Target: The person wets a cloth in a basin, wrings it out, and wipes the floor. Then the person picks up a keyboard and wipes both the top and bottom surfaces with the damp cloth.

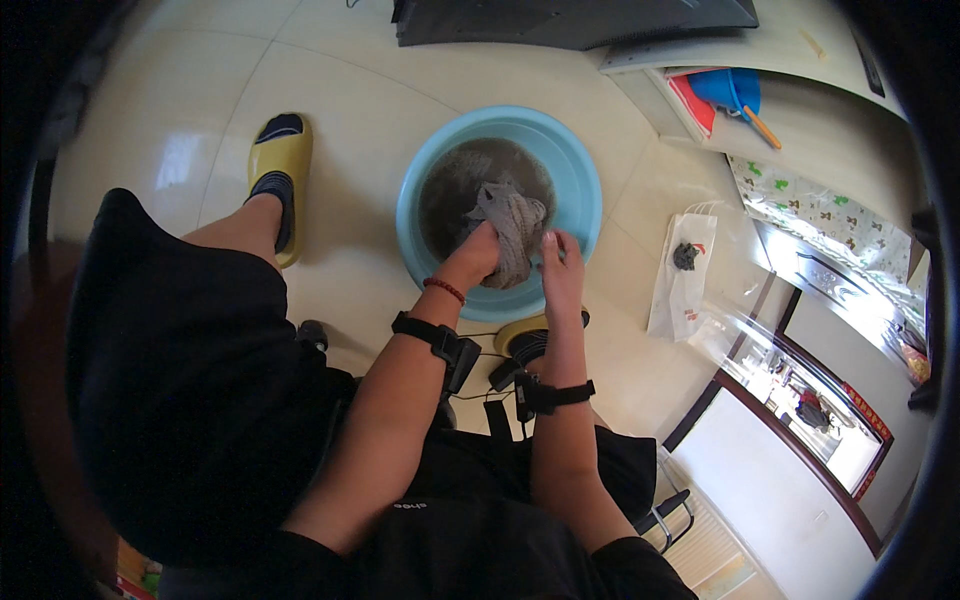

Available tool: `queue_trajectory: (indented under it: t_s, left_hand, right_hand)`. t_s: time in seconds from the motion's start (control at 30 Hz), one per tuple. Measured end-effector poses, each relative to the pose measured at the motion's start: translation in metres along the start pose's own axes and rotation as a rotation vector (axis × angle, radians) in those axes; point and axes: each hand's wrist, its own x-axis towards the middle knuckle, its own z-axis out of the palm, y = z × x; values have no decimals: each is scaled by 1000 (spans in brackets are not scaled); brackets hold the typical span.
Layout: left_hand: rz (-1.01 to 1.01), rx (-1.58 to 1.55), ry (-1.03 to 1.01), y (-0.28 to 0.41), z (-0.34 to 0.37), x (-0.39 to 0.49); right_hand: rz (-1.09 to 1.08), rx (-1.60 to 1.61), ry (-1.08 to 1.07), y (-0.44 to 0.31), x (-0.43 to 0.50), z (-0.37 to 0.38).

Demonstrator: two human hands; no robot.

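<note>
A light-blue plastic basin on the floor holds murky, brownish water. My left hand is over the basin, gripping a wet, bunched grey cloth whose upper end lies in the water; the cloth hides part of the fingers. My right hand is at the basin's right side, just right of the cloth, its fingers curled. Whether the fingertips touch or hold any of the cloth cannot be told.
Yellow slippers are on my feet, one left of the basin, one below it. A white bag with a dark crumpled thing lies to the right. A cabinet shelf at the upper right holds a blue container.
</note>
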Motion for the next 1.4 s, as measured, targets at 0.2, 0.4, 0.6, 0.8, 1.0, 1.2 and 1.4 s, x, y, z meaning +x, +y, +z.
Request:
queue_trajectory:
  t_s: [0.2,0.4,0.6,0.8,1.0,1.2,1.4]
  left_hand:
    - [-124,118,-65,14,-9,-4]
    - [-116,-532,-19,60,-6,-17]
    - [-40,455,-149,103,9,-17]
    - [8,252,-213,117,-15,-19]
    - [48,99,-101,113,-9,-14]
    - [294,890,346,46,-6,15]
    - [-156,1316,373,-2,-14,14]
  right_hand:
    - [123,385,-120,13,19,-1]
    - [125,577,-121,-20,2,-4]
    - [-31,516,73,-50,-25,-26]
    - [-188,790,30,-78,-57,-52]
    - [-208,976,-36,-73,-47,-56]
    - [202,526,-82,16,27,15]
    - [61,-260,-96,87,65,95]
